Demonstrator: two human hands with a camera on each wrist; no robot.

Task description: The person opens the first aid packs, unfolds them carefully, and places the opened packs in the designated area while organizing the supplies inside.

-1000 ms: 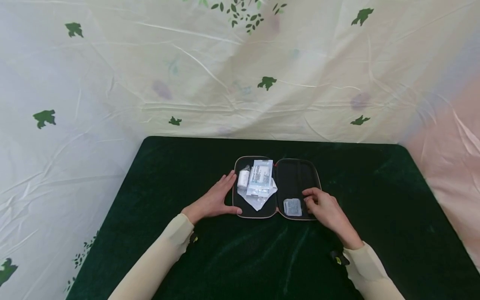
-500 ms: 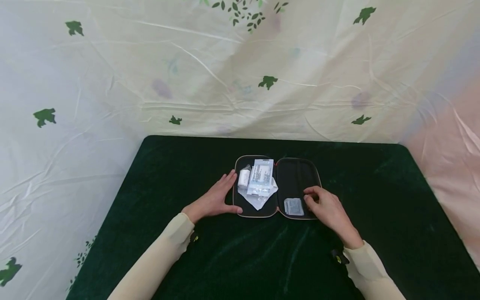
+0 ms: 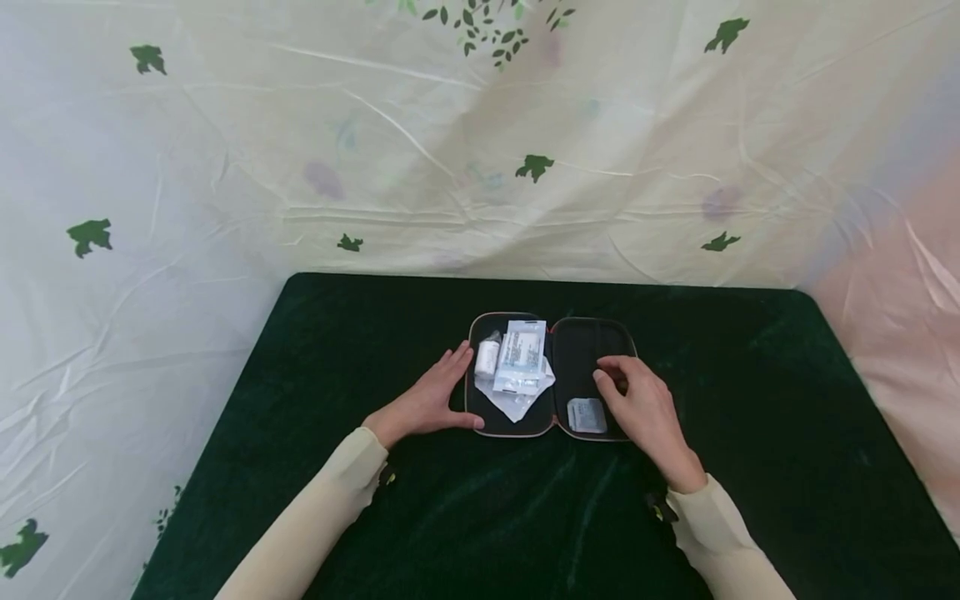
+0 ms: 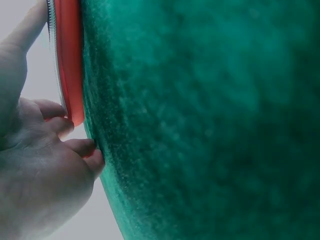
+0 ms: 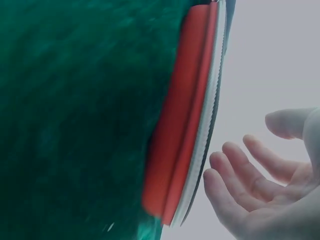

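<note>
- Sleeves: pale left sleeve (image 3: 315, 508) and right sleeve (image 3: 723, 533) enter from the near edge.
- Left hand (image 3: 427, 400): fingers extended, thumb spread away; fingertips and thumb rest on the outer left edge of the case. No item is enclosed in the grip.
- Right hand (image 3: 648, 408): positioned over the outer side of the case's right half. Fingers loosely bent, thumb apart from them; nothing held. Contact with the case cannot be determined.
- Case (image 3: 576, 350): unfolded on the cloth, between the hands; black inside, red outside, with a zip (image 5: 205, 115) along the rim.
- Right half: small packet (image 3: 587, 415) at the near end, beside the hinge.
- Left half: pouch (image 3: 516, 408) beneath printed packets (image 3: 521, 350); wrapped roll (image 3: 486, 359) to their left.
- Cloth (image 3: 480, 533): dark green, covering the table.
- Curtain (image 3: 637, 125): pale, leaf-patterned, behind the table.
</note>
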